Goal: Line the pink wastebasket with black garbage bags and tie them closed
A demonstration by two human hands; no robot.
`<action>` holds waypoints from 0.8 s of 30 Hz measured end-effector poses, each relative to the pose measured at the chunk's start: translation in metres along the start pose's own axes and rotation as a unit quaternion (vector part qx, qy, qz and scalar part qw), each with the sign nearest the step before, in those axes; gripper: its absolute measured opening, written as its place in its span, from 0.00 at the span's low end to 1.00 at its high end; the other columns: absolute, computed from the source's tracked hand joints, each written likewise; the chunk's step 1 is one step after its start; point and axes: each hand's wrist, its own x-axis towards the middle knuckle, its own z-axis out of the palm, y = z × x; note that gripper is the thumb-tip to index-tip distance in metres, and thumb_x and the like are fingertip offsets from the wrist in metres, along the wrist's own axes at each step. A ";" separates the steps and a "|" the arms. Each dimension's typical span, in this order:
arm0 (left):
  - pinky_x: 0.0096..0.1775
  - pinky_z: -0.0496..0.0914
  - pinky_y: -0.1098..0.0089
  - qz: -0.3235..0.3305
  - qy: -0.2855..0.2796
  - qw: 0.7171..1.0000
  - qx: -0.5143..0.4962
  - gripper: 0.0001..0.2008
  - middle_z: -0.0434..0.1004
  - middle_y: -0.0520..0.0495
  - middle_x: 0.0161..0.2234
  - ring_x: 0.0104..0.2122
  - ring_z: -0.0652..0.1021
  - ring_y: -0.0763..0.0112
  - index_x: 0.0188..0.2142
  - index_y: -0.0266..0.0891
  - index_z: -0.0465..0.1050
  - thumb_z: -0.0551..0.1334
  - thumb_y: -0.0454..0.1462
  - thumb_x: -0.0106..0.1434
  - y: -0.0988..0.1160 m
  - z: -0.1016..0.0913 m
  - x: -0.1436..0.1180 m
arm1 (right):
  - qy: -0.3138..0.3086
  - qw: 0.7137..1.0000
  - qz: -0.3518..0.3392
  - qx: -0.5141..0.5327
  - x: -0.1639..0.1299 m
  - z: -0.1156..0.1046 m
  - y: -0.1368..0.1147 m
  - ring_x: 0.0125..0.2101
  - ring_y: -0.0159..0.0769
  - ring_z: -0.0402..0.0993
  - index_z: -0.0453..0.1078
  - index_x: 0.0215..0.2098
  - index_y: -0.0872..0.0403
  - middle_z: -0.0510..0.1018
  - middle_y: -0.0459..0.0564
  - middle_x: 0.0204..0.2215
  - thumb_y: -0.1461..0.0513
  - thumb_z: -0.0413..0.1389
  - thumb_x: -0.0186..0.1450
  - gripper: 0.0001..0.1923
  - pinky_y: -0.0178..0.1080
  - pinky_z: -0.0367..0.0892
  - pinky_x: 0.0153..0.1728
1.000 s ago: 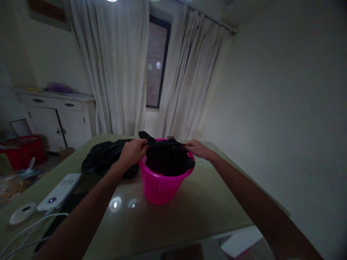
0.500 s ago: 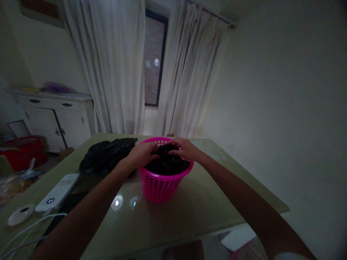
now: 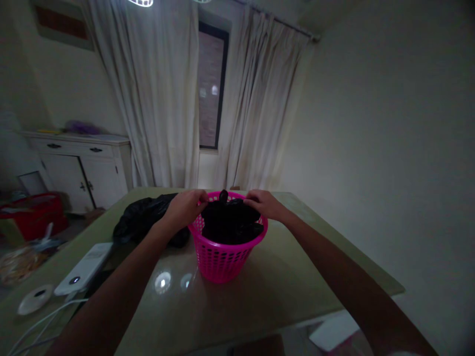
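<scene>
Over the pink basket (image 3: 226, 252) | your left hand (image 3: 184, 208) and right hand (image 3: 264, 204) pinch the black bag (image 3: 230, 222) | fingers clamped on its edge at the rim

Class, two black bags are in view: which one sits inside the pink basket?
The black bag between both hands, bunched inside the pink basket. The other bag lies loose on the table, left of the basket.

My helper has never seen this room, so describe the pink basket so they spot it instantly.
Start at the glossy table before the curtained window. Near its middle stands the pink basket, with perforated plastic walls and a black bag inside. It is the only bright pink thing there, unlike the loose black bag beside it.
</scene>
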 end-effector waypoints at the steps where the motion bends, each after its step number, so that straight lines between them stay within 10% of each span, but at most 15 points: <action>1: 0.42 0.70 0.61 0.006 0.019 1.000 -0.019 0.11 0.86 0.42 0.42 0.40 0.83 0.56 0.47 0.40 0.82 0.62 0.35 0.69 0.001 0.000 0.001 | 0.024 1.000 0.014 0.005 -0.003 -0.003 0.002 0.36 0.34 0.72 0.77 0.36 0.57 0.78 0.49 0.34 0.62 0.60 0.74 0.09 0.37 0.63 0.41; 7: 0.41 0.72 0.63 0.080 -0.029 0.983 -0.161 0.11 0.83 0.44 0.36 0.36 0.81 0.60 0.39 0.41 0.83 0.62 0.43 0.69 0.026 0.017 0.014 | -0.019 0.990 0.003 0.140 -0.007 0.007 -0.018 0.37 0.34 0.76 0.75 0.53 0.55 0.83 0.50 0.44 0.57 0.69 0.67 0.19 0.36 0.69 0.40; 10: 0.41 0.74 0.63 0.057 0.002 0.973 -0.223 0.14 0.83 0.43 0.37 0.37 0.81 0.61 0.38 0.41 0.80 0.61 0.46 0.70 0.030 0.022 0.016 | -0.073 0.991 -0.024 0.113 -0.005 0.015 -0.029 0.34 0.33 0.74 0.80 0.46 0.55 0.83 0.47 0.35 0.61 0.69 0.67 0.11 0.36 0.65 0.39; 17: 0.37 0.71 0.65 0.072 -0.072 0.969 -0.225 0.14 0.84 0.46 0.34 0.33 0.80 0.62 0.40 0.42 0.83 0.65 0.48 0.67 0.026 0.013 0.009 | 0.021 0.989 -0.071 0.131 -0.002 0.010 -0.033 0.41 0.37 0.77 0.80 0.41 0.54 0.84 0.49 0.39 0.63 0.64 0.71 0.03 0.39 0.68 0.48; 24: 0.39 0.70 0.62 -0.069 0.107 0.987 -0.099 0.12 0.86 0.44 0.37 0.36 0.82 0.58 0.46 0.39 0.80 0.62 0.41 0.67 0.003 -0.007 -0.007 | 0.101 0.987 -0.018 0.124 -0.018 -0.013 -0.006 0.47 0.41 0.79 0.83 0.49 0.54 0.84 0.55 0.46 0.55 0.57 0.77 0.15 0.43 0.69 0.54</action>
